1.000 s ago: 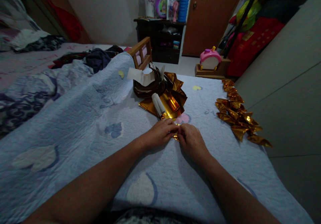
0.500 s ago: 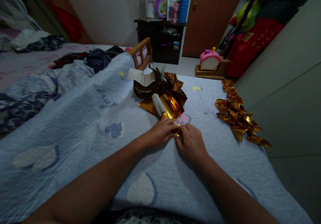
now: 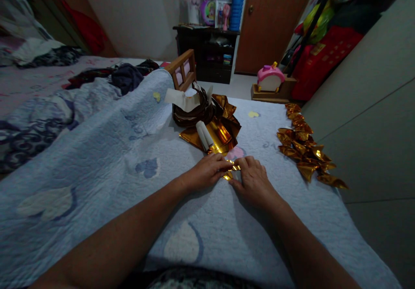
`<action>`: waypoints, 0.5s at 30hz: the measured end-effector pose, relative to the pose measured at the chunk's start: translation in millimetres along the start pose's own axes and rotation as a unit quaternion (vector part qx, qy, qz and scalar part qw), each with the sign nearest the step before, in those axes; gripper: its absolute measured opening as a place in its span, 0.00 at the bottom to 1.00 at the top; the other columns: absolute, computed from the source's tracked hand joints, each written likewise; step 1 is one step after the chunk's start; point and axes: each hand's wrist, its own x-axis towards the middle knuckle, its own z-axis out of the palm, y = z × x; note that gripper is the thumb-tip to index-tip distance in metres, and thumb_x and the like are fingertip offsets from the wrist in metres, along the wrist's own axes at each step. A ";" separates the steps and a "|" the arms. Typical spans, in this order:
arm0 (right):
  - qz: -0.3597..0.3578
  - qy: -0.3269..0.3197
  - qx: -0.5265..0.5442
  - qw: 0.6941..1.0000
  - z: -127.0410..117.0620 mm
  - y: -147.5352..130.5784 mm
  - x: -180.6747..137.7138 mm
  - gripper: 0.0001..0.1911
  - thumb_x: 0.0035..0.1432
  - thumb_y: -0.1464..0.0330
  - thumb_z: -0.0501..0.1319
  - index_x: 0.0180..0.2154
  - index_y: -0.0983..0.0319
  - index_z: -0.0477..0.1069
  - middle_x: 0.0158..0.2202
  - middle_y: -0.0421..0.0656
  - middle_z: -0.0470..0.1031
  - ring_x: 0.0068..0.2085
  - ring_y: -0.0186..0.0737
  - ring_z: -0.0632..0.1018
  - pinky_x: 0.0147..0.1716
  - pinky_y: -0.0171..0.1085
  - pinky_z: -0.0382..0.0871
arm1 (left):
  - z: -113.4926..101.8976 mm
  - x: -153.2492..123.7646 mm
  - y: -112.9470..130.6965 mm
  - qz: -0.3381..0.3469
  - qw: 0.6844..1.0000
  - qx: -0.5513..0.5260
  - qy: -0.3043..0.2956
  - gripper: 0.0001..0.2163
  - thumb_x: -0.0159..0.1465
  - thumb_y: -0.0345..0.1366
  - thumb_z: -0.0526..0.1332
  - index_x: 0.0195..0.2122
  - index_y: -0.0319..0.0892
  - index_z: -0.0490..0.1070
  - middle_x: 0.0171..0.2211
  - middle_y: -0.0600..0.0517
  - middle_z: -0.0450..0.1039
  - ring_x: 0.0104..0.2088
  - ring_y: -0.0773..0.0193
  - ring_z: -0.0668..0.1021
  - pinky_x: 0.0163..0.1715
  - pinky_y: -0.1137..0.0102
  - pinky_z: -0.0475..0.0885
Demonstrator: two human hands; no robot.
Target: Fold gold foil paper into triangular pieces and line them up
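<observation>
A small piece of gold foil paper [image 3: 228,176] lies on the quilt between my two hands, partly covered by fingers. My left hand [image 3: 207,171] is closed on its left side, thumb and fingertips pressing it. My right hand [image 3: 256,179] has its fingertips on the foil's right end, the thumb spread lower down. Just beyond the hands is a pile of gold foil sheets [image 3: 222,131], with a rolled white paper [image 3: 204,135] on top. Behind that sits a bundle of dark-edged sheets [image 3: 189,114] with pale paper sticking up.
Several folded gold foil pieces [image 3: 303,144] lie along the quilt's right edge. The blue quilt [image 3: 123,202] covers the bed, with a wooden bed rail [image 3: 184,71] at its far end. A pink toy clock [image 3: 270,77] stands beyond. A pale cabinet [image 3: 372,129] borders the right side.
My right hand has shifted slightly right, its thumb parting from the fingers, and more of the gold foil shows. My left hand stays nearly in place.
</observation>
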 end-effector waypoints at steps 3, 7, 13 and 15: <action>-0.001 -0.020 0.011 1.000 -2.7 5.3 -1.3 0.19 0.58 0.64 0.65 0.51 0.57 0.67 0.47 0.48 0.70 0.45 0.52 0.70 0.41 0.45 0.61 | -0.2 0.1 0.0 0.000 1.000 0.000 -0.002 0.13 0.71 0.34 0.57 0.55 0.45 0.74 0.43 0.47 0.73 0.44 0.57 0.73 0.47 0.62 0.68; -0.009 -0.032 0.031 0.999 -4.0 15.2 -1.9 0.23 0.58 0.63 0.66 0.54 0.59 0.66 0.48 0.49 0.70 0.46 0.53 0.71 0.43 0.46 0.63 | -0.1 0.1 -0.5 0.001 1.000 0.013 -0.008 0.14 0.71 0.33 0.56 0.55 0.45 0.74 0.42 0.47 0.72 0.45 0.57 0.73 0.47 0.62 0.69; 0.022 0.000 0.091 0.996 -0.4 25.4 6.4 0.11 0.61 0.64 0.61 0.44 0.62 0.69 0.41 0.48 0.72 0.42 0.46 0.72 0.43 0.43 0.64 | 3.4 -3.0 -3.2 0.015 1.000 0.021 0.014 0.15 0.70 0.31 0.57 0.56 0.43 0.73 0.45 0.45 0.72 0.47 0.55 0.73 0.49 0.60 0.70; 0.037 0.008 0.072 0.997 1.2 24.0 9.6 0.08 0.64 0.63 0.60 0.39 0.62 0.70 0.38 0.47 0.72 0.40 0.45 0.72 0.41 0.42 0.63 | 5.0 -4.2 -3.7 0.019 0.999 0.035 0.035 0.15 0.69 0.31 0.58 0.56 0.44 0.74 0.49 0.44 0.71 0.50 0.54 0.72 0.53 0.57 0.69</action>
